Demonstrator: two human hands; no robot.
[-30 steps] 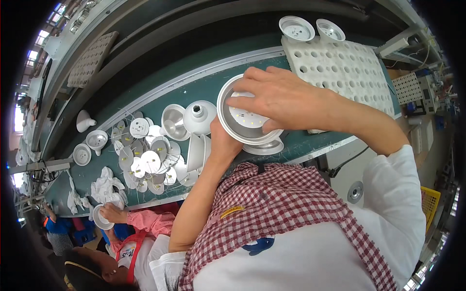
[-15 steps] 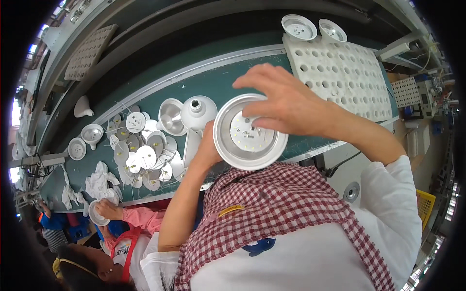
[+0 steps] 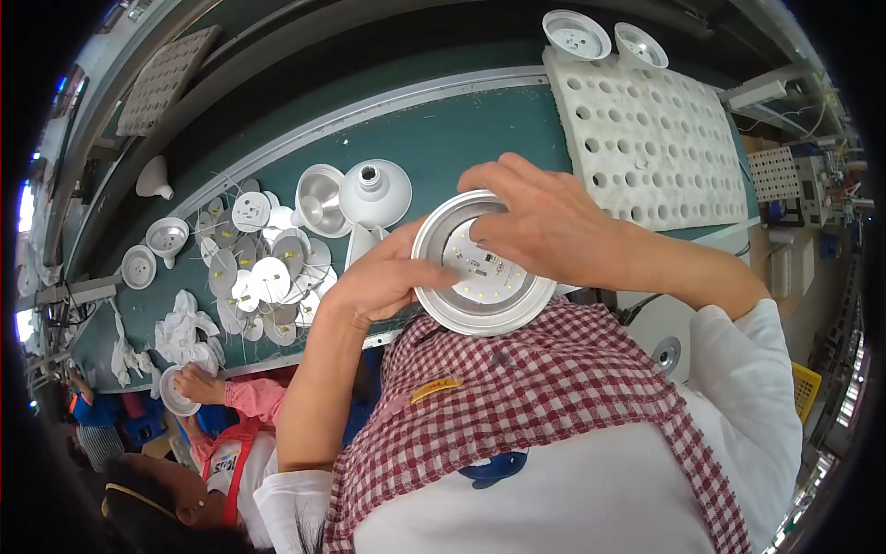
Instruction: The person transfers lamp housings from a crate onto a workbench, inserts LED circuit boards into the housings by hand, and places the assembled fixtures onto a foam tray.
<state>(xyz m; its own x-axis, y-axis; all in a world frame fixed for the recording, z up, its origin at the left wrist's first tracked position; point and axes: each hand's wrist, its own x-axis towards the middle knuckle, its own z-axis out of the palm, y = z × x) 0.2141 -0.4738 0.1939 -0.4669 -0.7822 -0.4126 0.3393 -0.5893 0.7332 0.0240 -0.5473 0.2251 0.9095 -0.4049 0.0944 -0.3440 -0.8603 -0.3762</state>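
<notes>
In front of my apron, a white lamp housing [image 3: 494, 318] faces up with a round white LED board [image 3: 489, 274] inside it. My left hand [image 3: 383, 277] grips the housing at its left side, its thumb lying over the rim onto the board. Curled over the upper right rim is my right hand [image 3: 544, 222], with fingertips down inside against the board; part of the board is hidden beneath them. Just left of the housing, on the green bench, are an upturned white lamp housing [image 3: 374, 192] and another [image 3: 322, 198] showing its silvery inside.
A heap of round LED boards [image 3: 269, 279] with wires covers the bench at left. White cloths [image 3: 185, 332] lie beyond it. A perforated foam tray [image 3: 660, 148] with two lamp housings [image 3: 577, 37] stands back right. At lower left a co-worker's hand [image 3: 198, 383] holds another housing [image 3: 175, 392].
My left thumb has come over the rim onto the board. My right hand has lowered, its raised fingers now curled down at the housing. The view has shifted slightly.
</notes>
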